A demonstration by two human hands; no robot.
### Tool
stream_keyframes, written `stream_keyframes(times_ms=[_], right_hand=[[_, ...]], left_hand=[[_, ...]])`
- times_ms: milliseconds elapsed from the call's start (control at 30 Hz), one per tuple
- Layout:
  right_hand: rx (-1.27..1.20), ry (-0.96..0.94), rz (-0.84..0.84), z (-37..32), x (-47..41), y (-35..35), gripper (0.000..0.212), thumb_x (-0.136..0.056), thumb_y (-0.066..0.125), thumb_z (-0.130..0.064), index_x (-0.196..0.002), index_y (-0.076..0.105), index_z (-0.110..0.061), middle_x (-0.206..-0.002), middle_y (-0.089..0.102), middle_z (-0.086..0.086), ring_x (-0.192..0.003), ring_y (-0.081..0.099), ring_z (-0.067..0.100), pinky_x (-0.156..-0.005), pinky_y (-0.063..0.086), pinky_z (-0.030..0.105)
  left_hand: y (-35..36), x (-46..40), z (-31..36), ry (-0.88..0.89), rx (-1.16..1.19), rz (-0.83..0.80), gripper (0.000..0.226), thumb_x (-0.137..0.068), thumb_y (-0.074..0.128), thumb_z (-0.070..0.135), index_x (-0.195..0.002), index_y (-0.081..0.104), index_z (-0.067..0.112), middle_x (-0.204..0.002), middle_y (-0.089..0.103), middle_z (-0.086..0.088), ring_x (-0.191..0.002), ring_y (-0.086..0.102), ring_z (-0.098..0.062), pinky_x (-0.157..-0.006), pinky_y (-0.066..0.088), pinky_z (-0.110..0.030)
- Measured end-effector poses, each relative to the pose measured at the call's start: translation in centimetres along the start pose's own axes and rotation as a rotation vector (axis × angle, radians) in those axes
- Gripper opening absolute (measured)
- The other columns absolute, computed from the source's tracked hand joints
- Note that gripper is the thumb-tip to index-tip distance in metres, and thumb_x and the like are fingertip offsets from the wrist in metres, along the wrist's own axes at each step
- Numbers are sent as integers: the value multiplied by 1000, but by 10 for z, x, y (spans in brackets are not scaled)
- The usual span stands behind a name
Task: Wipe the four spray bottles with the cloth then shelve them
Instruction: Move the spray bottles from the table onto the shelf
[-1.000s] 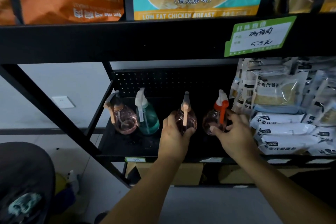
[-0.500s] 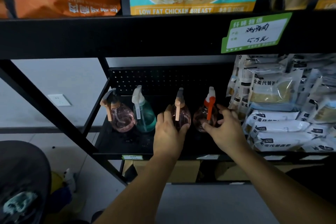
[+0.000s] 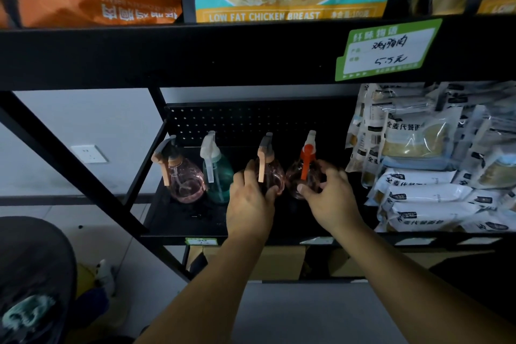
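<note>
Spray bottles, four in number, are seen standing upright in a row on the black shelf [image 3: 178, 220], in front of a perforated black back panel [image 3: 237, 123]. At the far left, a pink bottle with a tan trigger [image 3: 183, 178] is placed, untouched, and just beside it on the right a teal bottle with a white trigger [image 3: 219, 178] is set, the two nearly touching. Next in the row, a second pink bottle with a tan trigger [image 3: 269, 173] is gripped by the left hand [image 3: 250, 204]; its fingers are curled round the left side of the round body and the thumb is pressed against the lower front. Just to the right, a pink bottle with an orange trigger [image 3: 304, 173] is held by the right hand [image 3: 329, 198], whose fingers are wrapped over the right side of the body while the thumb is laid on the front. The two held bottles are close together, and whether they touch cannot be told. Further right on the same shelf, white food packets [image 3: 427, 192] are stacked. Above them, a green price tag [image 3: 388, 50] is fixed to the edge of the upper shelf.
</note>
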State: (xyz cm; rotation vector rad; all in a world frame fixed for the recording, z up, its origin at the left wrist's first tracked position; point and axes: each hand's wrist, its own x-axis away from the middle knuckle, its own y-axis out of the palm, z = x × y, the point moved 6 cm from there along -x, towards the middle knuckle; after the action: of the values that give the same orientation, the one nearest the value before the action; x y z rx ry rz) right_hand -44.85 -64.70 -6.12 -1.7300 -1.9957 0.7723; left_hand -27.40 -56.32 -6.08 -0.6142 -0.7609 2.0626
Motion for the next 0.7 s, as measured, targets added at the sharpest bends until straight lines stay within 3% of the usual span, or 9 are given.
stream_keyframes(times_ms=[367, 700], right_hand=[[17, -25, -63, -7, -5, 10, 77, -91, 77, -33, -157, 39, -24, -150, 44, 8, -133, 56, 30, -110, 49, 48], [14, -28, -56, -9, -4, 11, 71, -90, 78, -33, -152, 44, -24, -143, 51, 7, -128, 59, 28, -107, 51, 47]], left_hand=[[-5, -2, -2, -23, -42, 70, 68, -96, 76, 33, -151, 42, 10, -133, 48, -11, -124, 53, -31, -96, 52, -45], [-3, -4, -7, -18, 0, 56, 79, -98, 71, 31, -164, 30, 15, -141, 47, -12, -129, 51, -34, -106, 49, -51]])
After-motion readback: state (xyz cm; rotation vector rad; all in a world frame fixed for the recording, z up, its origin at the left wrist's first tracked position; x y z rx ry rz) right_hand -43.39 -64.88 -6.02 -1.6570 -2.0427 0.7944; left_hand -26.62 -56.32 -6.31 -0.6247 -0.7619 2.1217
